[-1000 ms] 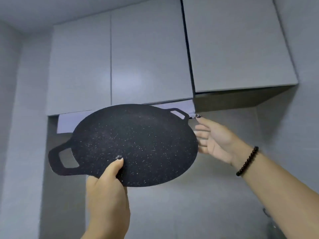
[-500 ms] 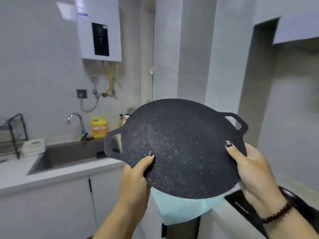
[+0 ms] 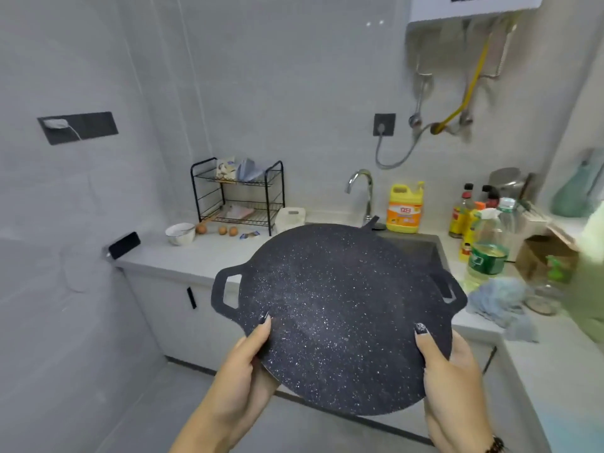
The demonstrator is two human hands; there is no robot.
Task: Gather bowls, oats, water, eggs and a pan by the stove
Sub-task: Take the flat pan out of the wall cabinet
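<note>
Sink counter (image 3: 183, 259) now ahead — both hands hold pan (image 3: 340, 315).

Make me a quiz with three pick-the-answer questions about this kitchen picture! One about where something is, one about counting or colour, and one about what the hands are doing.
1. Where is the white bowl?
A. in the sink
B. on the counter left of the eggs
C. on the wire rack's top shelf

2. How many eggs lie on the counter?
A. one
B. three
C. six

3. What is happening with the black speckled pan?
A. both hands hold it up by its near rim
B. it lies flat on the counter
C. it hangs on the wall

Answers:
1 B, the bowl stands beside the eggs, in front of the black wire rack.
2 B, three brown eggs show in a row.
3 A, the left hand and right hand each grip its edge, thumbs on top.
</note>
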